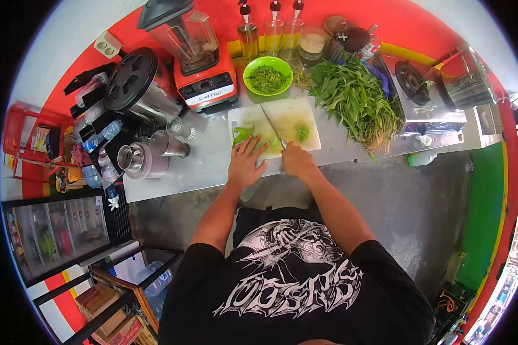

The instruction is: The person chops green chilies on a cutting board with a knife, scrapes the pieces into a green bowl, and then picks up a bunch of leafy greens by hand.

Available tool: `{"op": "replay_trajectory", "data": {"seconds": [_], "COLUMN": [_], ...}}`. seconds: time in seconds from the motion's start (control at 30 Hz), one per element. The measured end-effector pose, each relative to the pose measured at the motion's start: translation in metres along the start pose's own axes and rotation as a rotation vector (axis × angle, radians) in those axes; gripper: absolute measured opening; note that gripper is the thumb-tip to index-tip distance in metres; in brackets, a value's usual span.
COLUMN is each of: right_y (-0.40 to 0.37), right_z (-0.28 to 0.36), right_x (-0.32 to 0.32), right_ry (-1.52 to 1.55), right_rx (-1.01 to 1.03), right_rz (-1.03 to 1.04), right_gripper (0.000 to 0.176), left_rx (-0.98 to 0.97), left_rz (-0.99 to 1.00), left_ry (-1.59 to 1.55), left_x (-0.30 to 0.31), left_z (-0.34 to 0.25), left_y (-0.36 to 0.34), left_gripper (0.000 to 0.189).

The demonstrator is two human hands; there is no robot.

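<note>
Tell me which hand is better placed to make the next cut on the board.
Probably the right hand: it grips the knife, with the blade over the cutting board. The left hand is spread beside the green leaves, so it seems better suited to steadying them.

Knife (272, 123): blade aslant over white board (296, 108). Leaf (242, 134): green, left of blade. Chopped greens (303, 133): small heap, right.

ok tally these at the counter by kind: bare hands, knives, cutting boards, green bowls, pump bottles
Bare hands: 2, left hand and right hand
Knife: 1
Cutting board: 1
Green bowl: 1
Pump bottles: 3
Total: 8
</note>
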State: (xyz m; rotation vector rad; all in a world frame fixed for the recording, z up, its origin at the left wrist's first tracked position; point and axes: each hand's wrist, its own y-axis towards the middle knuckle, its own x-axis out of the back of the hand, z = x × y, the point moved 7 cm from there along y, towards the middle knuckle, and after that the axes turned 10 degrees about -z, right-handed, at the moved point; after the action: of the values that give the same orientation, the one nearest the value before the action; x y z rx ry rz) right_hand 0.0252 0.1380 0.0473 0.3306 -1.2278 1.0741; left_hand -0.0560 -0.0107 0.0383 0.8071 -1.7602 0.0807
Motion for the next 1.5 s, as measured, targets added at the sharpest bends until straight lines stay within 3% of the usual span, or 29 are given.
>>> {"op": "replay_trajectory", "data": {"seconds": [0.2, 0.33, 0.53, 0.73, 0.93, 1.2, 1.37, 1.5], "right_y": [-0.033, -0.011, -0.018, -0.025, -0.004, -0.023, -0.001, -0.018], "right_z": [-0.018, -0.014, 0.005, -0.009, 0.004, -0.007, 0.001, 0.001], "right_x": [-0.026, -0.025, 0.016, -0.033, -0.011, -0.036, -0.024, -0.023], "right_ry": [0.082, 0.097, 0.049, 0.096, 0.043, 0.114, 0.093, 0.089], "right_rx": [-0.110, -0.152, 0.019, -0.078, 0.003, -0.117, 0.019, 0.001], "right_rz": [0.033, 0.057, 0.038, 0.011, 0.023, 0.027, -0.043, -0.017], "right_gripper": [0.042, 0.042, 0.038, 0.039, 0.036, 0.036, 0.035, 0.035], "left_rx": [0.008, 0.006, 0.009, 0.008, 0.007, 0.001, 0.000, 0.003], "left_rz": [0.011, 0.042, 0.033, 0.037, 0.014, 0.005, 0.007, 0.003], "left_ry": [-0.002, -0.007, 0.004, 0.010, -0.006, -0.040, -0.017, -0.027], "left_x": [-0.003, -0.004, -0.004, -0.004, -0.001, -0.002, -0.003, 0.000], "left_z": [0.004, 0.002, 0.002, 0.003, 0.000, 0.004, 0.002, 0.001], "left_y": [-0.002, -0.003, -0.001, -0.001, 0.001, -0.001, 0.000, 0.000], "left_gripper": [0.058, 0.058, 0.058, 0.057, 0.057, 0.057, 0.057, 0.056]}}
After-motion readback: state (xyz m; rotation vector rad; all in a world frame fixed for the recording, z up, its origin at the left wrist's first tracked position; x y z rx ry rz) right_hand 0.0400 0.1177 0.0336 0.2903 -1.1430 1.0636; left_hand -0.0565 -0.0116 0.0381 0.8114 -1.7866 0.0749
